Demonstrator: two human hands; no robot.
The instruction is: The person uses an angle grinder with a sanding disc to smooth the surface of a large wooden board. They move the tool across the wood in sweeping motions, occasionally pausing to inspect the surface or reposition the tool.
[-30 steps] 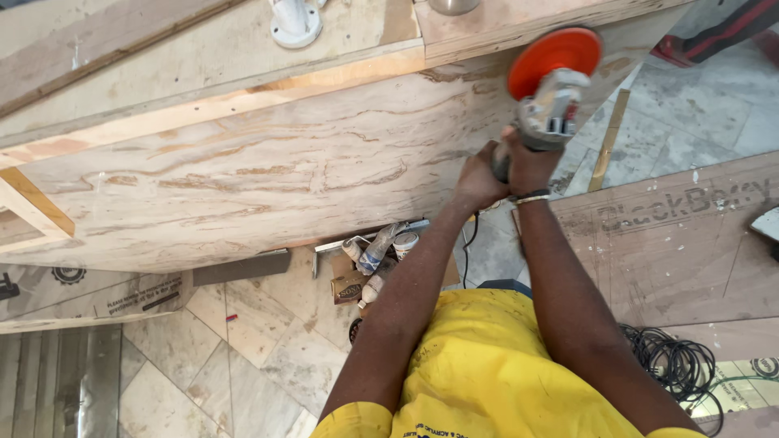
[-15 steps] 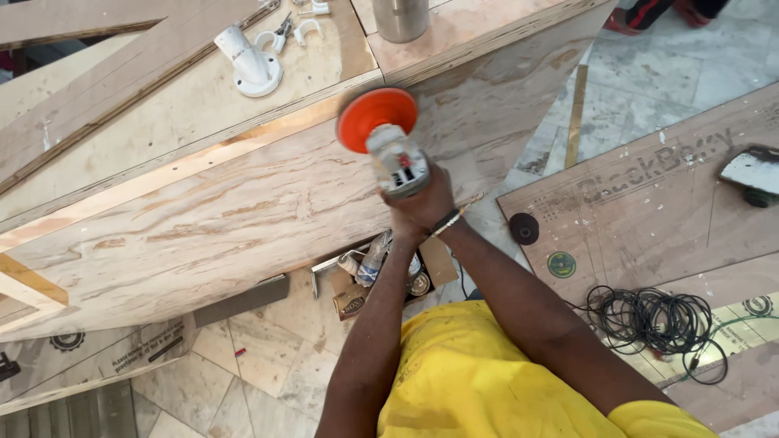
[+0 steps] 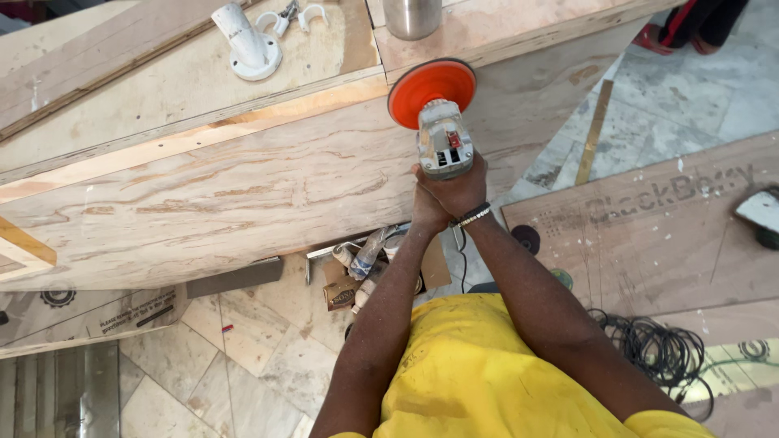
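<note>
A carpentry worksite: plywood panels (image 3: 243, 195), sander (image 3: 438, 122), tiled floor (image 3: 268, 341).

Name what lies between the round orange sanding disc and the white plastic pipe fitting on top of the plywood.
Head view: only bare plywood top between orange sanding disc and white pipe fitting.

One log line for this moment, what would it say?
left hand + right hand: grip grinder | orange disc: against plywood panel | cable coil: on floor

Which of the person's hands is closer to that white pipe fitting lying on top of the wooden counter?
Left, narrowly. Both hands grip the sander's rear below and right of the white pipe fitting; the left hand is on the fitting's side, the right hand beyond.
</note>
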